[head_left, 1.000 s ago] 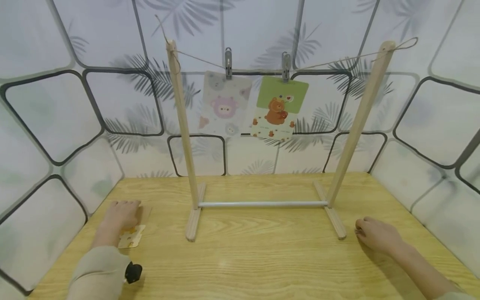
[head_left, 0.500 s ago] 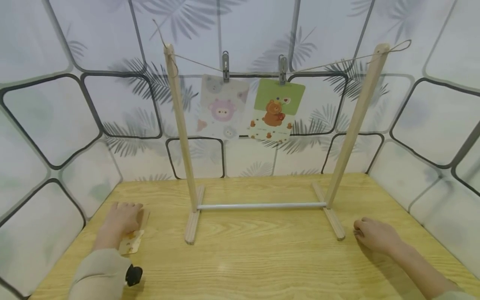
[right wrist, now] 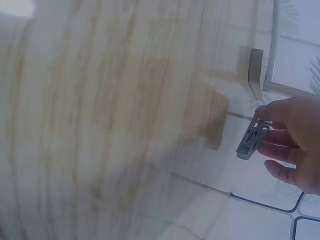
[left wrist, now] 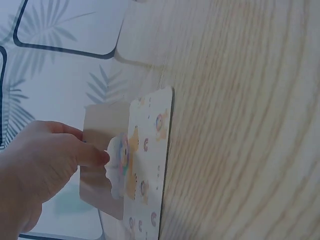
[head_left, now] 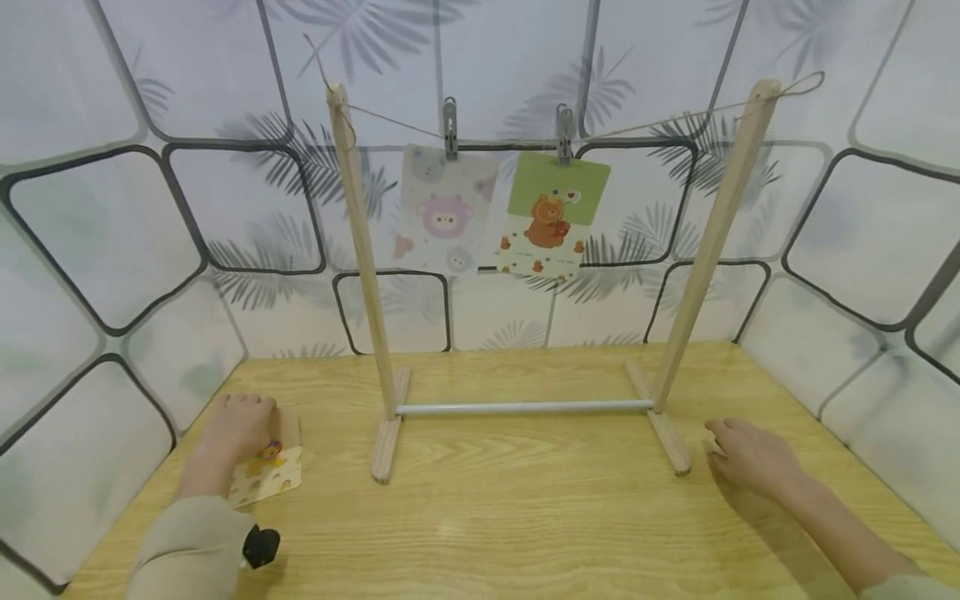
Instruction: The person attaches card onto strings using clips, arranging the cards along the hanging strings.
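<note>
At the left of the table my left hand (head_left: 238,429) pinches a card (left wrist: 147,160) with a tan part and a cream part printed with small animals. In the left wrist view the thumb lies on its printed face and fingers go behind it. The card stands tilted, its cream edge close over the wood. To the right of the stand, my right hand (head_left: 753,454) holds a grey clothespin (right wrist: 251,139) between thumb and fingers, its jaw end pointing away from the palm. In the head view the hand hides that clothespin.
A wooden stand (head_left: 705,258) with two posts and a white crossbar (head_left: 525,407) is mid-table. On its string (head_left: 405,125), grey clothespins hold a pale card with a pink animal (head_left: 444,218) and a green-topped bear card (head_left: 555,187). Patterned cloth walls (head_left: 120,242) surround the table.
My left hand has shifted slightly, and more of the card shows beside it, turned toward the camera. My right hand has risen a little, its fingers spread somewhat more.
</note>
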`<action>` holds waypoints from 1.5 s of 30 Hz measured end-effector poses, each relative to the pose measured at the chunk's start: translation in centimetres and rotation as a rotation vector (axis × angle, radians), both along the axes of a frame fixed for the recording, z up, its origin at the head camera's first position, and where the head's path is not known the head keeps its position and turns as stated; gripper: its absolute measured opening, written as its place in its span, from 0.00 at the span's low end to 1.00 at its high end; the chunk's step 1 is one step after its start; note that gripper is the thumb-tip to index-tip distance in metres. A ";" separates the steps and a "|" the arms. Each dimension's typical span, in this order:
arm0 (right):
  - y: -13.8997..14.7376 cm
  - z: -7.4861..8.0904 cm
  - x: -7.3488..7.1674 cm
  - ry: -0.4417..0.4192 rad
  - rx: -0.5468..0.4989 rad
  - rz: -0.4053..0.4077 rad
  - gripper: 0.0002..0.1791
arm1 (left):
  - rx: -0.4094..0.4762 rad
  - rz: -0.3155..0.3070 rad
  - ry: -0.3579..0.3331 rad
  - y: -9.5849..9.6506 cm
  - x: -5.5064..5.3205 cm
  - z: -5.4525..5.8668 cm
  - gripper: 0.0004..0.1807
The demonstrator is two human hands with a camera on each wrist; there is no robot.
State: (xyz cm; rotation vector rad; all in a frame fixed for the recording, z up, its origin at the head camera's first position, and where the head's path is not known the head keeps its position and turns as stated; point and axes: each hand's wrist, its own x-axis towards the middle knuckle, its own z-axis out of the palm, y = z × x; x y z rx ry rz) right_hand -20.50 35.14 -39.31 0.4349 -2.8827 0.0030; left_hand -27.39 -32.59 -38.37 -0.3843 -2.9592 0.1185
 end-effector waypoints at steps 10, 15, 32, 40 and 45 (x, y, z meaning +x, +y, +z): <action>0.0 0.9 -0.2 0.168 0.052 0.068 0.16 | -0.005 -0.024 0.062 -0.4 0.7 0.5 0.14; 0.2 1.1 -0.2 0.192 0.050 0.077 0.16 | 0.020 -0.029 0.091 -0.4 0.7 1.0 0.12; 0.5 1.1 -0.6 0.339 0.046 0.131 0.16 | 0.030 -0.058 0.283 1.0 0.4 2.4 0.10; 0.5 1.1 -0.9 0.395 0.048 0.152 0.16 | 0.033 -0.119 0.373 1.2 0.1 1.8 0.14; 0.4 1.2 -1.1 0.429 0.035 0.167 0.16 | 0.040 -0.142 0.409 1.3 0.1 2.0 0.18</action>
